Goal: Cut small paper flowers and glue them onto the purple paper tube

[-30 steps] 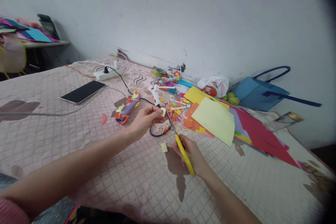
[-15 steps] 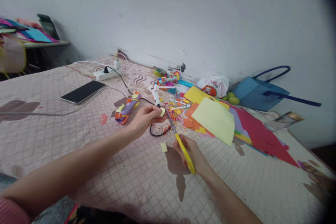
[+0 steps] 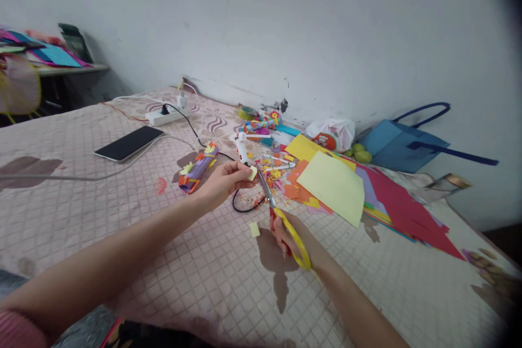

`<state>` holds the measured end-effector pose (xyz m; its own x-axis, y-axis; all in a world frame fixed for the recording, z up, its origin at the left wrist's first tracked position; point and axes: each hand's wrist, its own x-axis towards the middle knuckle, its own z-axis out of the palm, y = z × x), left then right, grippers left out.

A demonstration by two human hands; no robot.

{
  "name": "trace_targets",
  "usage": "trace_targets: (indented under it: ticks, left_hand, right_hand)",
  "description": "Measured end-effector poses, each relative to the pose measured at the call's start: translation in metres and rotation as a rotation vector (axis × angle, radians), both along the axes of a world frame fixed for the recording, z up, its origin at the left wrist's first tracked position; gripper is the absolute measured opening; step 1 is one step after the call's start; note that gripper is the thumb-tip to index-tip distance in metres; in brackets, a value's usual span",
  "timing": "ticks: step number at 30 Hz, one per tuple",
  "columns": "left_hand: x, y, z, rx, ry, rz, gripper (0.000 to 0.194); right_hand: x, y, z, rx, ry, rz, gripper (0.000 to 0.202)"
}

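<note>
Between the thumb and fingers of my left hand (image 3: 228, 180) is a small pale yellow piece of paper (image 3: 253, 173). My right hand (image 3: 294, 236) grips scissors (image 3: 299, 247) with yellow and red handles, and their metal blades point up toward the paper's right edge. Whether the blades touch the paper I cannot tell. Below the hands, another small pale yellow paper piece (image 3: 254, 229) lies on the quilted cover. A purple paper roll (image 3: 198, 169) trimmed with orange and yellow cutouts rests left of my left hand. Just beyond the fingers stands a white glue gun (image 3: 241, 148).
Paper scraps (image 3: 277, 174) are scattered behind the scissors. To the right lie a pale yellow sheet (image 3: 334, 185), red sheets (image 3: 408, 206) and a blue bag (image 3: 403, 144). On the left are a dark tablet-like device (image 3: 129, 143), a power strip (image 3: 167, 115) and trailing cables.
The scissors have turned in my right hand, so the red handle now shows beside the yellow one. My left hand stays nearly in place with the paper piece.
</note>
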<state>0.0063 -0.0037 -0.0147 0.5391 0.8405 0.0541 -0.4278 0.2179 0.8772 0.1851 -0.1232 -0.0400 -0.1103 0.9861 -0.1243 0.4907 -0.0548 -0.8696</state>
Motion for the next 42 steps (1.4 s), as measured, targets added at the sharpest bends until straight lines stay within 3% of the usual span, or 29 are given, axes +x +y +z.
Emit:
trace_targets:
  ticks: [23, 29, 35, 42]
  left_hand:
    - [0.000, 0.001, -0.003, 0.017, 0.172, 0.000, 0.018]
    - [0.001, 0.002, -0.007, -0.042, 0.086, -0.038, 0.017]
    - [0.002, -0.004, -0.003, -0.166, 0.024, -0.030, 0.016]
    - [0.006, -0.013, -0.003, -0.151, -0.014, 0.046, 0.016]
  right_hand:
    - [-0.001, 0.004, 0.006, -0.037, 0.082, -0.084, 0.055]
    - [-0.002, 0.004, 0.007, -0.034, 0.006, -0.082, 0.054]
    - [-0.011, 0.002, 0.014, 0.034, -0.089, -0.071, 0.042]
    - [-0.014, 0.002, 0.006, 0.092, -0.219, -0.124, 0.024]
